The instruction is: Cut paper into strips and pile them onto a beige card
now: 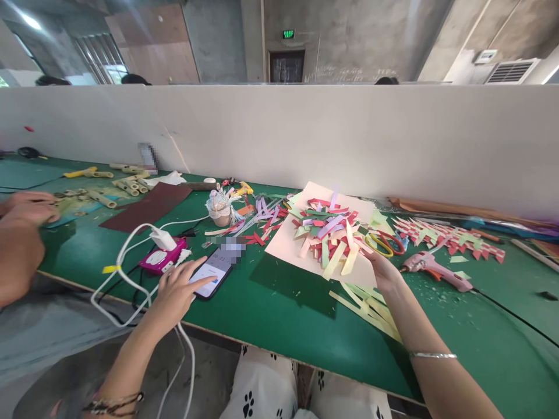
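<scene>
My left hand (179, 288) rests at a phone (212, 272) with a lit screen, its index finger stretched over the display and the other fingers spread. My right hand (381, 270) holds the right edge of a pale pink paper sheet (283, 250), its fingers partly hidden by the sheet. On the sheet lies a heap of red, purple, green and yellow paper strips (329, 230). The sheet appears tilted, and a shadow falls on the table under its front edge. Pale yellow-green strips (371, 308) lie on the table below it.
Beside the phone is a magenta power strip (162, 256) with white cables. Scissors (386, 244), a pink glue gun (441, 270) and a woven red-white strip (463, 241) lie at the right. A dark red sheet (148, 206) and another person's hands (32, 206) are at the left.
</scene>
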Motion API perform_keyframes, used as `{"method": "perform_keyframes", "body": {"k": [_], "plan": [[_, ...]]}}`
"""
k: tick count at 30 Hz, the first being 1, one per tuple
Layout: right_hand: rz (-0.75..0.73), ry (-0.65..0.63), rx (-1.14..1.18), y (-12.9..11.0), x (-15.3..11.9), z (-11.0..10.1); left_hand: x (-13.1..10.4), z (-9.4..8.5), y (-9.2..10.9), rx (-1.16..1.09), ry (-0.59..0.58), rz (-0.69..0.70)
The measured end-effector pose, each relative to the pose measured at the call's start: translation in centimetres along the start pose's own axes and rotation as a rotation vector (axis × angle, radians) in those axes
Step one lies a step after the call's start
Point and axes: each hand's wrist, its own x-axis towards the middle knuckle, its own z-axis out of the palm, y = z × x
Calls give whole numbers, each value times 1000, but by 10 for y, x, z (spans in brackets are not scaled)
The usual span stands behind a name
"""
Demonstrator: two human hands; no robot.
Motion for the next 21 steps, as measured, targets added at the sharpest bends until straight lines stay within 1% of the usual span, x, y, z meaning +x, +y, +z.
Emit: {"method": "perform_keyframes", "body": {"k": [2, 4, 5, 7, 9, 11, 14, 17, 21], "plan": [[30, 36, 27, -1, -2, 3, 4, -3, -2, 3, 18, -34], [55, 92, 63, -1, -3, 6, 5, -4, -4, -50, 39, -109], [65, 116, 75, -1, -4, 7, 5, -4, -5, -89, 25, -153], [81, 143, 88, 0, -3, 9, 2, -2, -3, -151, -44, -220], [86, 136, 73, 1, 0, 8, -2, 1, 3, -171, -98, -238], [89, 116, 40, 2, 4, 6, -7, 2, 10, -162, -96, -226], [99, 153, 10, 2, 10, 3, -11, 1, 15, -178, -108, -231], [109, 181, 3, 3, 15, 0, -8, 0, 5, -294, -150, -262], [149, 184, -30, 7, 16, -2, 14, 2, -17, -462, -204, -262]]}}
